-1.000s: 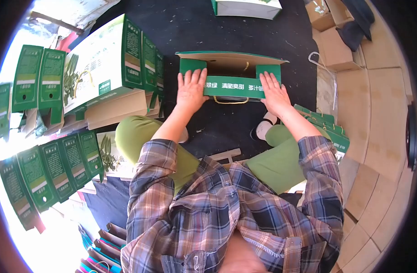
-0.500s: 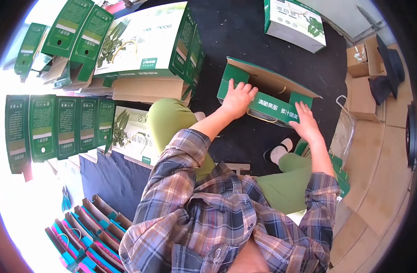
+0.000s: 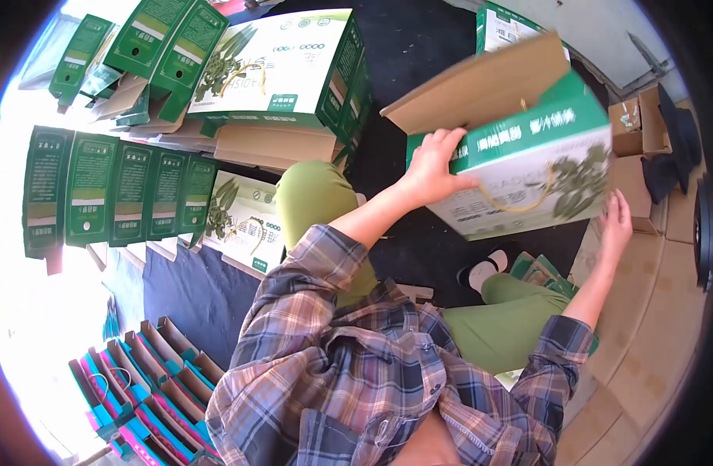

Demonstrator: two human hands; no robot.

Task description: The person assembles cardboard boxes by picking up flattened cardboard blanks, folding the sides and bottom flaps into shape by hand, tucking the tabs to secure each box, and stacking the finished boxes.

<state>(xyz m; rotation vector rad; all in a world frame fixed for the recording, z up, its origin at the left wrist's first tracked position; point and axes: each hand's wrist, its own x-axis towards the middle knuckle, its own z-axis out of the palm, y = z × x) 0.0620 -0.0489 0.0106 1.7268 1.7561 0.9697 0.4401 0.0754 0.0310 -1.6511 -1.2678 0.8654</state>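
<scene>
A green and white carton [image 3: 519, 175] with a yellow cord handle is raised and tilted in front of me, its brown-lined top flap [image 3: 481, 85] standing up. My left hand [image 3: 438, 167] is closed on the carton's top left edge, thumb across the printed front and fingers over the rim. At the lower right corner, my right hand [image 3: 617, 221] has its fingers stretched upward beside the carton's side. Whether that hand presses on the carton I cannot tell. The carton's bottom and far side are hidden.
Large matching cartons [image 3: 271, 70] stand at the back left, beside a row of green cartons [image 3: 111, 186]. Another carton [image 3: 508, 31] is at the back right. Slotted pink and blue boxes [image 3: 146, 396] sit lower left. Brown cardboard [image 3: 644, 295] and a dark hat [image 3: 671, 147] are at right.
The carton has come up off the dark floor and tipped, so its white front now shows. My left hand moved slightly right with it; my right hand went from its top to its right side.
</scene>
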